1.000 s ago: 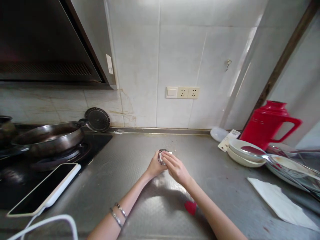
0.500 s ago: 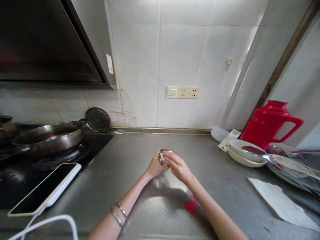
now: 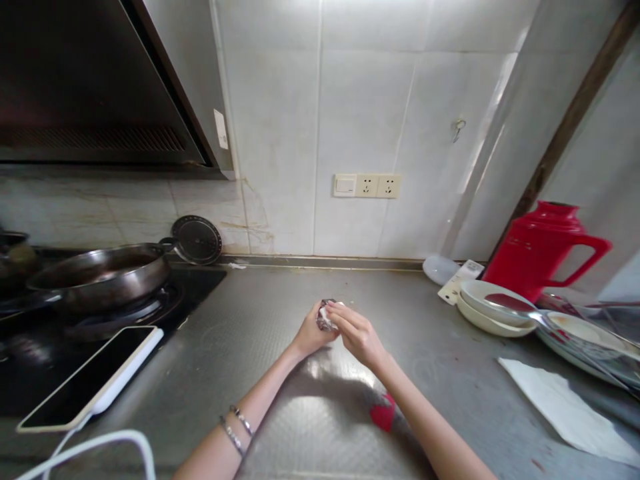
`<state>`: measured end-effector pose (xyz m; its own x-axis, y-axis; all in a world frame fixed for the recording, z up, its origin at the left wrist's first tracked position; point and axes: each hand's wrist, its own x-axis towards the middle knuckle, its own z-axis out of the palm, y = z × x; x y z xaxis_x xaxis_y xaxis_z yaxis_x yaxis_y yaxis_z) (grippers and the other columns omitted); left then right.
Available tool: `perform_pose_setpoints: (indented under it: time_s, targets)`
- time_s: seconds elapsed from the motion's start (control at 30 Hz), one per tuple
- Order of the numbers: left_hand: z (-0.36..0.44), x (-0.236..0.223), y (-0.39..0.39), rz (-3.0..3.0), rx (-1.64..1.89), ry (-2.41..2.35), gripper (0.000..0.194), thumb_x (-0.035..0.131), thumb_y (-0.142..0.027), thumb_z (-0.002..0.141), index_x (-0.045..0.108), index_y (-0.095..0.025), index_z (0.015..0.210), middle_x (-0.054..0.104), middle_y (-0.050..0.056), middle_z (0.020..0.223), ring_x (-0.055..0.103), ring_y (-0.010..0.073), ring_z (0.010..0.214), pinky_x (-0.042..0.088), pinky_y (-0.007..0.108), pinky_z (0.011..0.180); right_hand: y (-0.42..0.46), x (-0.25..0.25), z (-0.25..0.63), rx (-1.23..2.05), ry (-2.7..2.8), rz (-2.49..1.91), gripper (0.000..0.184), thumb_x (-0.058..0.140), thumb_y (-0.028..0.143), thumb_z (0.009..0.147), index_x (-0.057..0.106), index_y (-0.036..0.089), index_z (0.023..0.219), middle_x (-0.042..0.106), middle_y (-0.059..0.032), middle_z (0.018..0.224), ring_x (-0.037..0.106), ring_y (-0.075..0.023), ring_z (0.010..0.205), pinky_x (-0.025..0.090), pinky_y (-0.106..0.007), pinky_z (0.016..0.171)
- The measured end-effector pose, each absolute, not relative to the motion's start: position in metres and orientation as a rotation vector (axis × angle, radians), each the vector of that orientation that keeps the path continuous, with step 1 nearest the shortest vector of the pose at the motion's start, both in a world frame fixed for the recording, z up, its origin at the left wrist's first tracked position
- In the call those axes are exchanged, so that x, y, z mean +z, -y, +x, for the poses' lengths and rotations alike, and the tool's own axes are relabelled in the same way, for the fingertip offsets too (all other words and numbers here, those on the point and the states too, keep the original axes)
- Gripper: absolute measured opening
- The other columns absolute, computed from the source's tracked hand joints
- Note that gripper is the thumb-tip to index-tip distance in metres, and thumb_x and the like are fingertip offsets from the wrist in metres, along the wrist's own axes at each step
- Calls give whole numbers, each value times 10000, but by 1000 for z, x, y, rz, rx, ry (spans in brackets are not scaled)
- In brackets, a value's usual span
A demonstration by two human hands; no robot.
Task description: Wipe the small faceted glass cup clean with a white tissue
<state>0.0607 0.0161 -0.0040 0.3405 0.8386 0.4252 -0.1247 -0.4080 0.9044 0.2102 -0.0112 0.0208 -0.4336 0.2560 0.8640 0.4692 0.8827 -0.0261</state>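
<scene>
Both my hands meet over the middle of the steel counter (image 3: 260, 347). My left hand (image 3: 310, 333) is closed around a small shiny object (image 3: 326, 317), dark with a white part; I cannot make out what it is. My right hand (image 3: 356, 332) pinches the same object from the right, fingers curled over its top. Two bracelets (image 3: 236, 427) sit on my left forearm. A small red thing (image 3: 383, 412) lies on the counter, partly under my right forearm.
A pan (image 3: 100, 272) sits on the stove at the left, with a round lid (image 3: 196, 239) leaning on the wall behind. A tablet (image 3: 90, 377) with a white cable lies at front left. Right: red jug (image 3: 541, 248), stacked bowls (image 3: 493, 308), plates, white paper (image 3: 560, 407).
My hands stay together on the small object; the right fingers have shifted slightly over its top. Nothing else has moved.
</scene>
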Motion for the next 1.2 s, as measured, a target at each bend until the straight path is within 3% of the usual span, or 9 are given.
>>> perform_pose_setpoints:
  time_s: [0.2, 0.43, 0.67, 0.9, 1.03, 1.2]
  targets:
    - [63, -1, -12, 1416, 1168, -651, 495, 756, -269, 579, 511, -157, 993, 543, -27, 736, 518, 102, 603, 495, 269, 592, 6, 18, 211, -121, 1732, -660, 289, 472, 100, 895, 661, 216, 1080, 702, -80, 1065, 653, -206, 1022, 567, -334, 874]
    - [59, -2, -12, 1256, 1147, -639, 621, 755, -439, 612, 513, -180, 1121, 598, 77, 1016, 599, 188, 847, 539, 315, 695, 13, 13, 203, -211, 1880, -503, 414, 430, 27, 873, 597, 222, 1197, 670, -74, 1141, 574, -221, 1147, 527, -408, 951]
    - [60, 1, -8, 1263, 1102, -647, 568, 772, -393, 592, 537, -188, 1067, 555, 5, 844, 553, 140, 745, 564, 355, 699, 4, 11, 210, -206, 1738, -621, 405, 466, 45, 880, 600, 254, 1200, 675, -74, 1130, 624, -205, 1077, 556, -366, 907]
    - [58, 7, -7, 1267, 1148, -638, 589, 767, -394, 607, 515, -171, 1091, 574, 41, 912, 564, 161, 780, 551, 318, 659, 9, 13, 210, -210, 1853, -552, 406, 456, 54, 877, 605, 247, 1201, 679, -54, 1123, 606, -213, 1104, 537, -389, 941]
    - [59, 13, -3, 1367, 1084, -633, 526, 749, -337, 607, 528, -167, 1053, 524, -13, 771, 523, 112, 653, 552, 333, 640, 7, 17, 211, -70, 1701, -696, 297, 476, 130, 895, 676, 244, 1082, 704, -61, 1063, 665, -212, 997, 564, -358, 865]
    - [57, 14, -3, 1366, 991, -596, 511, 717, -329, 626, 524, -169, 1071, 572, 24, 855, 565, 144, 710, 556, 371, 675, 7, 23, 212, 251, 1555, -871, 224, 511, 264, 894, 711, 238, 992, 721, -70, 1010, 682, -233, 935, 547, -376, 847]
